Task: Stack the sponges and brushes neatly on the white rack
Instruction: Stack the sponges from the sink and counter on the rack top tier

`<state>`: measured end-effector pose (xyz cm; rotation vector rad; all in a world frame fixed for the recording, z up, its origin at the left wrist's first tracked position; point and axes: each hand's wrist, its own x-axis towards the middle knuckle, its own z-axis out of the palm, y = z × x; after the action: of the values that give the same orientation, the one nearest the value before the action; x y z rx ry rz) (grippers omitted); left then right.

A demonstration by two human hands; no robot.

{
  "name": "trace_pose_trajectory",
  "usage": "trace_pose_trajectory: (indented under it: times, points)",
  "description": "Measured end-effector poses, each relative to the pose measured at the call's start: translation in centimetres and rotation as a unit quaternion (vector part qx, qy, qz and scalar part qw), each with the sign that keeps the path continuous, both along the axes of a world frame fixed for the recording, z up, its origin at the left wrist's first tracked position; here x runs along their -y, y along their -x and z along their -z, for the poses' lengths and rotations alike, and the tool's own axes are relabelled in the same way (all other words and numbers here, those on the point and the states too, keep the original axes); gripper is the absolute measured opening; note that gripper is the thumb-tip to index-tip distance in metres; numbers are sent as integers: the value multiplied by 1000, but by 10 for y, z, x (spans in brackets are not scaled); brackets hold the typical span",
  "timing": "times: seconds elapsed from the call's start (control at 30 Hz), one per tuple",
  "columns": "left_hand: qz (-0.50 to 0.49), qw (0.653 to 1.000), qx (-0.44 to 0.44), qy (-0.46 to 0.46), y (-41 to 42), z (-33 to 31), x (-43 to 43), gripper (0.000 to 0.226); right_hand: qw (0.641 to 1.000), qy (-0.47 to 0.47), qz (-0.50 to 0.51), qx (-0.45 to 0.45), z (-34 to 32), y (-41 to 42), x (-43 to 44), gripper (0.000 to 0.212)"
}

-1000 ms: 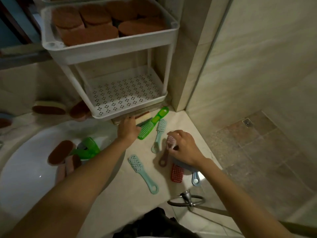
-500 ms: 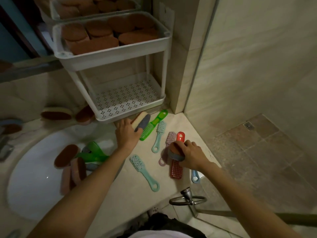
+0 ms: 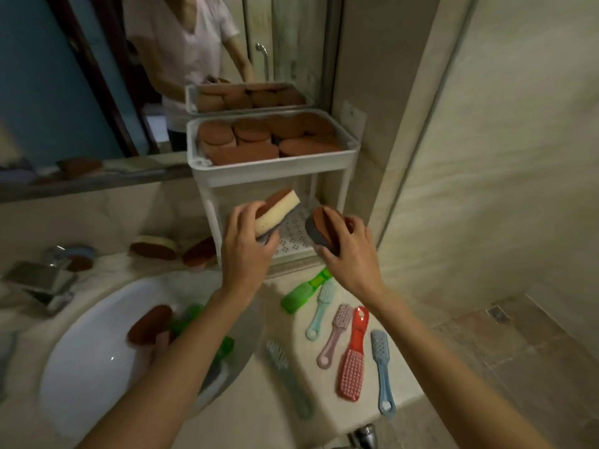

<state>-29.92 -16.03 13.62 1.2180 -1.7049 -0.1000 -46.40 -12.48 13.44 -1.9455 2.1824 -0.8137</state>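
Left hand [image 3: 246, 246] is curled round a cream-backed sponge [image 3: 278, 209], brown face up, with what looks like a grey one pinched under it. Right hand [image 3: 351, 252] grips a grey sponge [image 3: 319, 228] by its edge, brown side tipped toward the shelf. Both hang at the mouth of the lower shelf [image 3: 293, 236] of the white rack [image 3: 275, 165]. That makes sense: the top tier at twelve o'clock is already packed with brown sponges [image 3: 259, 139], so the free room is below.

Half a second ago both hands were down on the bench [image 3: 324, 413], the left lifting its sponge beside the green brush [image 3: 303, 293] and the right closing on its sponge over the red brush [image 3: 351, 354]. Now they're up and the red brush lies uncovered.

At six o'clock the brushes wait in a row, with the blue brush [image 3: 382, 367] outermost. More sponges sit at nine o'clock, and one in the sink [image 3: 81, 322].
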Motion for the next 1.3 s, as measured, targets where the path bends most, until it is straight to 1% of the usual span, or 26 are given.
trace_pose_trajectory:
  times: [0.07, 0.2, 0.23, 0.3, 0.37, 0.43, 0.5, 0.57, 0.63, 0.73, 0.9, 0.97, 1.03, 1.07, 1.1, 1.17, 1.2, 1.23, 1.3]
  points:
    - [-15, 999, -13, 51, -7, -24, 9, 40, 1000, 21, -6, 16, -28, -9, 13, 70]
    - [-53, 994, -16, 96, -21, -70, 35, 47, 994, 70, -33, 76, -78, -25, 44, 69]
    - [-60, 994, -16, 92, -25, -80, 42, 48, 992, 73, -48, 90, -88, -29, 53, 69]
    - [-69, 996, -12, 54, -32, -99, 58, 49, 987, 62, -76, 129, -107, -37, 75, 70]
    - [-82, 996, 17, 10, -37, -112, 74, 51, 980, 34, -91, 174, -123, -43, 96, 67]
    - [-97, 994, 58, -13, -43, -120, 94, 51, 978, 22, -76, 193, -137, -48, 119, 59]
    - [-101, 992, 72, -27, -50, -126, 114, 51, 975, 28, -49, 213, -148, -52, 142, 54]
    - [-104, 992, 58, -40, -55, -128, 129, 50, 978, 33, -30, 205, -150, -56, 166, 57]
    - [-106, 992, 54, -42, -55, -126, 141, 50, 986, 22, -21, 166, -148, -61, 189, 63]
    - [-110, 990, 70, -49, -51, -122, 160, 51, 990, 0, -16, 141, -142, -70, 221, 67]
    - [-118, 983, 112, -80, -39, -110, 183, 54, 994, -47, 0, 99, -138, -79, 248, 75]
    - [-110, 979, 140, -98, -38, -106, 188, 55, 994, -69, -3, 85, -136, -79, 253, 72]
    - [-85, 974, 166, -126, -38, -105, 189, 59, 991, -81, -20, 103, -133, -76, 258, 59]
    - [-68, 974, 159, -145, -39, -105, 189, 60, 989, -83, -33, 120, -132, -75, 259, 50]
    - [-53, 976, 130, -164, -39, -106, 188, 60, 986, -82, -44, 139, -132, -72, 259, 42]
    - [-49, 980, 33, -188, -42, -109, 189, 52, 981, -80, -51, 170, -131, -66, 256, 24]
    - [-60, 977, -8, -203, -44, -110, 190, 49, 979, -83, -50, 180, -131, -63, 254, 20]
    - [-72, 972, -34, -223, -47, -110, 192, 46, 977, -86, -52, 186, -130, -61, 251, 21]
    - [-71, 960, -54, -264, -50, -113, 195, 44, 977, -85, -47, 190, -129, -60, 247, 31]
